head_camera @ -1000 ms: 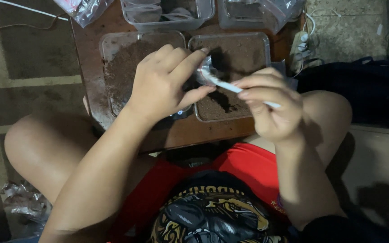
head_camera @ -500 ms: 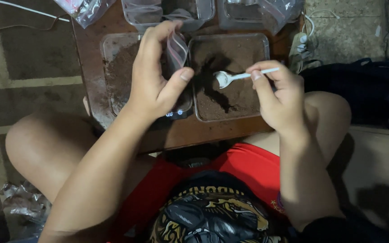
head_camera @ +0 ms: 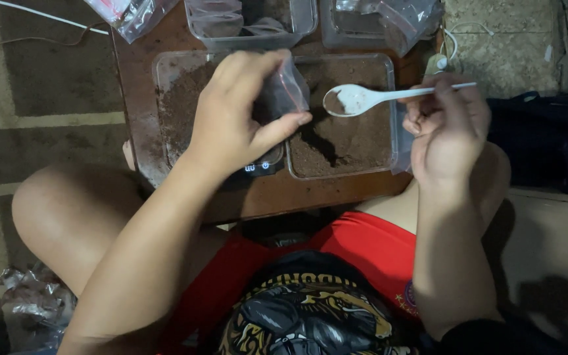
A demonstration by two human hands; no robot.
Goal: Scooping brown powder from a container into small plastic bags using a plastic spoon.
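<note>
At the far left, a crumpled clear plastic wrapper [head_camera: 31, 299] is seen on the patterned carpet floor [head_camera: 47, 85], beside a bare knee. On the low brown wooden worktop [head_camera: 136, 79], a shallow clear plastic tray of brown powder [head_camera: 179, 105] is set, and it is partly covered by the left hand [head_camera: 235, 115]. A small clear plastic zip bag [head_camera: 284, 89] is pinched by the fingers [head_camera: 284, 125] of that hand, thumb closed against the bent forefingers, and is held just above the two trays; whether its mouth is open cannot be told. Under the hand, the lit edge of a small dark digital scale [head_camera: 258, 167] is visible. To the right, a second clear plastic tray of brown powder [head_camera: 346, 141] is placed, with a dark hollow dug into the powder. Above it, a white plastic spoon [head_camera: 363, 98] is held level, its bowl near the bag and smeared with a little powder. Its handle is gripped by the right hand [head_camera: 448, 128], whose fingers are curled shut around it. Along the far edge of the worktop, further clear plastic containers [head_camera: 251, 20] and bags [head_camera: 402, 20] are ranged.
</note>
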